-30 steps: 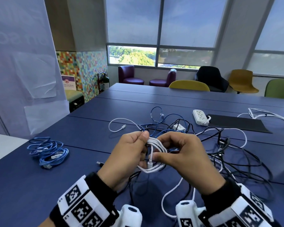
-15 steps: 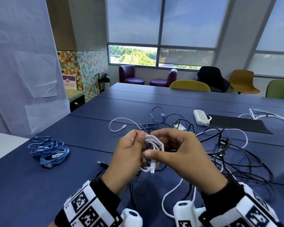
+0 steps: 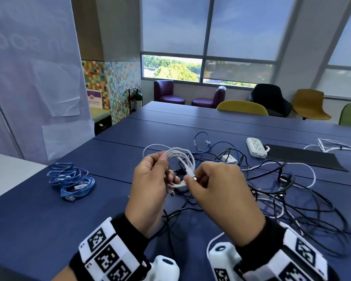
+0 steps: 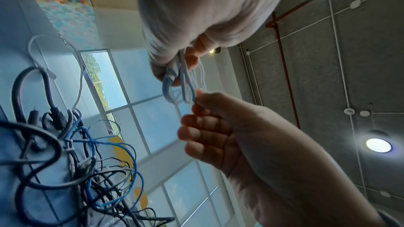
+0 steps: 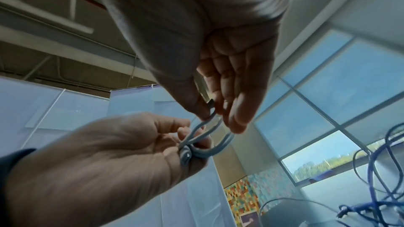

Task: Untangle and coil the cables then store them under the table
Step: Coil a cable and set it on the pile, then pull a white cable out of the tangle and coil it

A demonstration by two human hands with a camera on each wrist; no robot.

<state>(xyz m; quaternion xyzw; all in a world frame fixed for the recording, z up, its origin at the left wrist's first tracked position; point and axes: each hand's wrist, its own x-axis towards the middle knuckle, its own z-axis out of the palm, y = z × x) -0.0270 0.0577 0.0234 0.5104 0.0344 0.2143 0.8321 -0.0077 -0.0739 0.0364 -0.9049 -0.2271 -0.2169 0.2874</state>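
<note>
I see my left hand (image 3: pixel 150 179) gripping the white cable coil (image 3: pixel 180 159) above the table (image 3: pixel 39 220), my right hand (image 3: pixel 217 183) pinching its plug end, bare tabletop to the near left.

bare blue table (image 3: pixel 39 230) lies open at the near left, between the coiled blue cable bundle (image 3: pixel 71 182) and the left hand (image 3: pixel 150 185); to the right a tangle of black, white and blue cables (image 3: pixel 282 191) blocks the tabletop, reaching back toward the white power strip (image 3: pixel 256 147) and black mat (image 3: pixel 300 158)
</note>
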